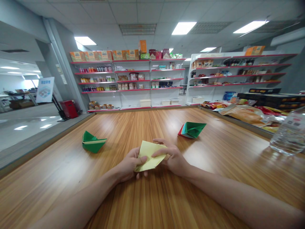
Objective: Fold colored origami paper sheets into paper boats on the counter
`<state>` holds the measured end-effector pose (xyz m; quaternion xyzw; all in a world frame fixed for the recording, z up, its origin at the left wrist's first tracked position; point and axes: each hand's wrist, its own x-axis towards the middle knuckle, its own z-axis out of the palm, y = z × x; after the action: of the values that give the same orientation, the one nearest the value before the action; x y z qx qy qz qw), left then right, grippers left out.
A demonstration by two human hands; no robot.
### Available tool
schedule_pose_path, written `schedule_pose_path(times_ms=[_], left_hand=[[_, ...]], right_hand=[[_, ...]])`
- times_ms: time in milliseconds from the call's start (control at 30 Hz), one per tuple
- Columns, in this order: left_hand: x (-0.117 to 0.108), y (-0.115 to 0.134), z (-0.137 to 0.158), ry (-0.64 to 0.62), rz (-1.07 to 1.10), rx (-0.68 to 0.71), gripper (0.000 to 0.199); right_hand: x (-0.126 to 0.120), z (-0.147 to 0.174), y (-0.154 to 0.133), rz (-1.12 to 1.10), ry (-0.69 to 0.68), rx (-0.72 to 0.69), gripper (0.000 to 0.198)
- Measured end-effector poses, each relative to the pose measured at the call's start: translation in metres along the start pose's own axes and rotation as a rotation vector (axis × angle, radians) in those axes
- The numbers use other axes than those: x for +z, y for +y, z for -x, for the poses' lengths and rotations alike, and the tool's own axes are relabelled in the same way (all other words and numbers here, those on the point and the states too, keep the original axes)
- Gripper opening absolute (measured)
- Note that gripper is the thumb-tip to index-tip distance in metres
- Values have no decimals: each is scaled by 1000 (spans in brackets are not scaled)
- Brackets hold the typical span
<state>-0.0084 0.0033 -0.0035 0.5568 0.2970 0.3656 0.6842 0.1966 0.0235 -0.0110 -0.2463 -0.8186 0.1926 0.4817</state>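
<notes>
Between my two hands, above the wooden table [114, 203], is a folded piece of pale yellow paper [151, 156]. My left hand [130, 163] grips its left side, thumb on top and fingers underneath. At its right side my right hand [175, 157] pinches it, one finger lying across the upper face; the parts of the fingers below the paper are hidden. A green folded paper boat [94, 142] sits on the table to the left. Farther off on the right lies another folded paper boat [192, 129], green with red and pale blue layers.
A clear plastic bottle [289, 133] stands at the right edge. Beyond a raised table edge lie snack packets [247, 114] and black boxes [274, 98]. Stocked shelves [133, 79] line the back. A sign stand [45, 90] and a red bin [69, 108] are at left.
</notes>
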Motion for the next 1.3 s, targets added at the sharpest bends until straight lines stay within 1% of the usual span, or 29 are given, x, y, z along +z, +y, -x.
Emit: schedule_pose_path(times_ms=[100, 167, 233, 300, 367, 433, 533, 600, 667, 700, 767, 833, 900, 967, 1000, 1067, 1167, 1233, 1300], left_hand=[[-1, -2, 0, -1, -10, -21, 40], [4, -1, 1, 5, -21, 20, 49], [9, 1, 3, 17, -68, 106, 64], [14, 1, 4, 64, -177, 159, 70], [16, 1, 3, 138, -302, 153, 59], [16, -1, 1, 204, -378, 131, 44], [14, -3, -2, 260, -430, 101, 43], [12, -3, -3, 303, -476, 75, 46], [11, -2, -2, 326, -493, 45, 49], [10, -1, -2, 318, -479, 22, 50], [9, 2, -2, 256, -411, -46, 54], [6, 3, -3, 175, -297, -93, 56], [5, 3, -4, 118, -154, -80, 53], [5, 1, -5, 88, -30, -37, 49], [6, 0, -5, 77, 7, -20, 47], [8, -2, -5, 73, 21, 14, 47], [13, -4, -2, 128, -61, 110, 56], [15, -5, -2, 193, -132, 189, 63], [16, -8, -2, 239, -184, 241, 68]], right_hand=[[1, -3, 0, -184, -47, 107, 11], [1, -5, -1, -241, -69, 188, 18], [0, -6, -3, -220, -61, 257, 25], [0, -6, -5, -172, -50, 308, 29], [0, -5, -7, -159, -54, 373, 33], [0, -4, -8, -220, -64, 447, 35], [1, -4, -9, -393, -33, 498, 33], [2, -5, -8, -511, -10, 514, 42], [3, -6, -7, -598, -16, 553, 44], [3, -7, -6, -629, -25, 577, 43], [4, -7, -5, -673, -27, 617, 40], [3, -7, -4, -718, 33, 655, 40], [3, -7, -2, -776, 116, 687, 39], [2, -8, -1, -837, 152, 688, 36], [3, -8, -2, -851, 137, 677, 35], [5, -8, -4, -808, 59, 644, 34], [10, -7, -9, -586, -30, 557, 36], [12, -5, -13, -429, -19, 474, 34], [13, -4, -15, -320, 18, 413, 31]])
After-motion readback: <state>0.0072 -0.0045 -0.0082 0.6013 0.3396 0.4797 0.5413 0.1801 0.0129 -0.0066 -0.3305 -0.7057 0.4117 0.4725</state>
